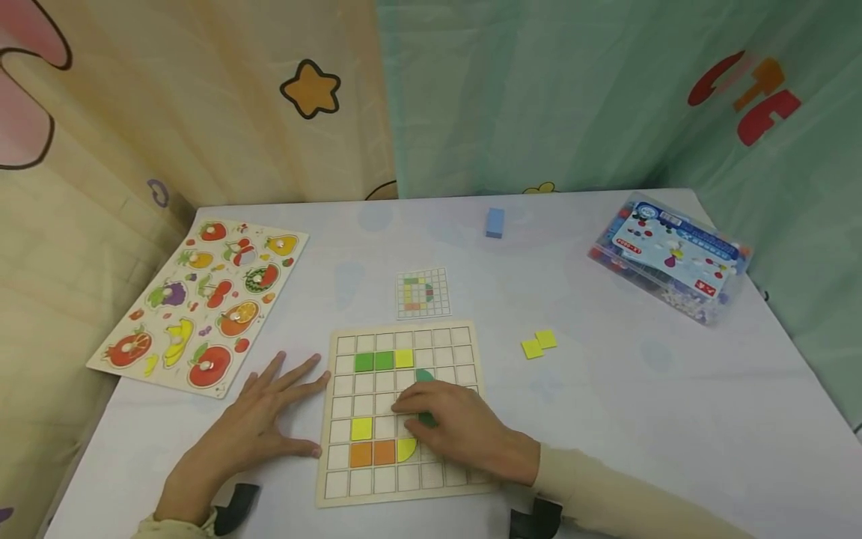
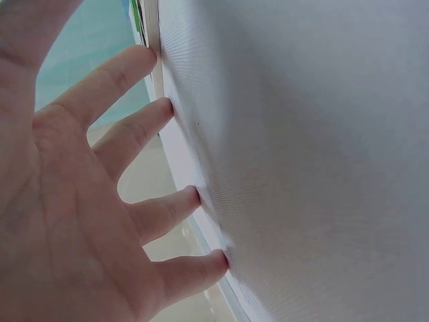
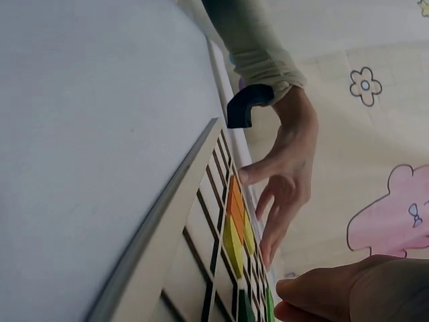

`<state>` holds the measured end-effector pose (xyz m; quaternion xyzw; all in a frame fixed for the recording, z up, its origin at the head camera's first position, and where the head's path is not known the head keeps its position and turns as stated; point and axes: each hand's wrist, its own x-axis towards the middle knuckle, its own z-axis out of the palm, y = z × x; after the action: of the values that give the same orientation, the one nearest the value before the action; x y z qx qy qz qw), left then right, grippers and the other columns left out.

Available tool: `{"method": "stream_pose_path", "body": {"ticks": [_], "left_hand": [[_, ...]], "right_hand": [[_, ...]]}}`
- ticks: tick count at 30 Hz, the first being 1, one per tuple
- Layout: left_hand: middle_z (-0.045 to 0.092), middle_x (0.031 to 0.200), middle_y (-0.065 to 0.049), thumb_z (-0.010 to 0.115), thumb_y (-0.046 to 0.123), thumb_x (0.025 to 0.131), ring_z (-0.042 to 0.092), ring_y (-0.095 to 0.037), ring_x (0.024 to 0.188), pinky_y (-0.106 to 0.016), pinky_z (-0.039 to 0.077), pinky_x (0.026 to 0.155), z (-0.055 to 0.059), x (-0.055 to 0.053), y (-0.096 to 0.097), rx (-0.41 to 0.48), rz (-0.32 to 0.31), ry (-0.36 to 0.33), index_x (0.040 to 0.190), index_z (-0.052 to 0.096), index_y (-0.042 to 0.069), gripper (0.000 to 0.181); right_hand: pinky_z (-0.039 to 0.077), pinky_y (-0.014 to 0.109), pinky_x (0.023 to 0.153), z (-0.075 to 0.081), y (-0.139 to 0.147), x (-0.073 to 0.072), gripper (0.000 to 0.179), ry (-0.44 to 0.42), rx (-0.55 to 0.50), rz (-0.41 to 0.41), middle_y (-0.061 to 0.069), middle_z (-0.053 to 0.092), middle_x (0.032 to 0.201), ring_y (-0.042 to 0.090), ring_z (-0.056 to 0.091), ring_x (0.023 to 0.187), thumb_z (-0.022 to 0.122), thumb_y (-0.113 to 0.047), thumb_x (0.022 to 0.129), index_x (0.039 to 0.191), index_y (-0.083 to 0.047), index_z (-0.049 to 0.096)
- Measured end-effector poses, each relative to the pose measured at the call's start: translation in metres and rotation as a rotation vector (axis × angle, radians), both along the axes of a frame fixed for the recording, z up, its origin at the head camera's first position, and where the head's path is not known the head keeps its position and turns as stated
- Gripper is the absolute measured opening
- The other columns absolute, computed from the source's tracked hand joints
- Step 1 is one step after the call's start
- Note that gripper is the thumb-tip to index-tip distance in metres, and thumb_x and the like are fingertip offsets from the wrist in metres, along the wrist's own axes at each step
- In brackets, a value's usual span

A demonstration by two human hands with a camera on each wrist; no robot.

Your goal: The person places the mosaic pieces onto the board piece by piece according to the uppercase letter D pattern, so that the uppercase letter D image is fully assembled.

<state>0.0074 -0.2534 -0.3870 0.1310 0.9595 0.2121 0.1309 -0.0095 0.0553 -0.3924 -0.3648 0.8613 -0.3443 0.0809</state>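
A wooden grid board [image 1: 387, 490] lies on the table with coloured tiles in some squares. My left hand [image 1: 259, 419] rests at its left edge, fingers spread, thumb and index finger at the rim. Over the middle of the board, my right hand [image 1: 465, 427] has bent fingers, with fingertips close to the grid; I cannot tell whether they pinch a tile. Green rounded tiles [image 1: 424, 375] show beside and under that hand. Elsewhere sit green squares [image 1: 364, 362], yellow squares [image 1: 361, 429], orange squares [image 1: 361, 454] and a yellow rounded tile [image 1: 406, 449].
Behind the board lies a small pattern card [image 1: 422, 293]. Two loose yellow squares [image 1: 532, 349] lie to the right. A fruit puzzle board [image 1: 215, 307] is at the left, a blue block [image 1: 494, 223] at the back, and a clear plastic box [image 1: 673, 254] at the back right.
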Motion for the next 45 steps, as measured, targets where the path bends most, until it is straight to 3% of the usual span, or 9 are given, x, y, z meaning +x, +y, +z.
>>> {"method": "stream_pose_path", "body": {"ticks": [4,11,17,22,32,45], "left_hand": [[0.034,0.158,-0.005,0.087,0.059,0.052,0.009,-0.046,0.147,-0.073,0.01,0.109,0.001,0.0,0.0,-0.005,-0.002,0.001,0.142,0.055,0.026,0.101],[0.034,0.158,-0.005,0.088,0.059,0.052,0.01,-0.046,0.147,-0.074,0.01,0.109,0.001,0.0,0.001,-0.015,0.0,-0.001,0.142,0.055,0.026,0.101],[0.034,0.158,-0.005,0.088,0.058,0.052,0.01,-0.047,0.146,-0.074,0.01,0.108,0.001,0.0,0.001,-0.014,-0.002,-0.005,0.141,0.056,0.026,0.1],[0.034,0.158,-0.005,0.089,0.058,0.052,0.01,-0.046,0.146,-0.074,0.011,0.108,0.001,-0.001,0.002,-0.017,-0.002,-0.007,0.141,0.056,0.026,0.1],[0.034,0.158,-0.005,0.088,0.059,0.051,0.011,-0.047,0.146,-0.075,0.011,0.107,0.002,-0.001,0.002,-0.021,-0.002,-0.007,0.141,0.056,0.026,0.101],[0.034,0.158,-0.006,0.086,0.062,0.051,0.011,-0.048,0.146,-0.075,0.012,0.107,0.002,-0.001,0.002,-0.021,-0.001,-0.006,0.142,0.055,0.027,0.102]], "right_hand": [[0.054,0.029,0.088,-0.005,0.021,-0.003,0.023,-0.026,-0.021,-0.088,-0.009,0.068,0.113,0.006,0.063,0.107,0.072,-0.013,0.089,0.112,-0.015,0.075],[0.05,0.022,0.068,-0.005,0.058,-0.011,0.028,-0.063,-0.014,-0.241,-0.009,0.069,0.115,0.005,0.059,0.087,0.076,-0.011,0.085,0.112,-0.014,0.075],[0.043,0.021,0.056,-0.01,0.09,-0.027,0.031,0.026,0.007,-0.347,-0.001,0.07,0.113,0.004,0.047,0.064,0.078,-0.004,0.081,0.112,-0.01,0.074],[0.044,0.023,0.058,-0.015,0.114,-0.039,0.034,0.075,0.03,-0.426,0.004,0.07,0.114,0.006,0.048,0.065,0.078,-0.002,0.08,0.114,-0.007,0.073],[0.043,0.027,0.059,-0.011,0.135,-0.043,0.035,0.055,0.108,-0.53,0.007,0.069,0.116,0.012,0.051,0.069,0.076,-0.005,0.08,0.115,-0.006,0.073],[0.038,0.023,0.051,-0.012,0.146,-0.034,0.03,0.119,0.101,-0.559,0.005,0.071,0.108,0.009,0.046,0.063,0.079,0.0,0.078,0.107,-0.007,0.075]]}}
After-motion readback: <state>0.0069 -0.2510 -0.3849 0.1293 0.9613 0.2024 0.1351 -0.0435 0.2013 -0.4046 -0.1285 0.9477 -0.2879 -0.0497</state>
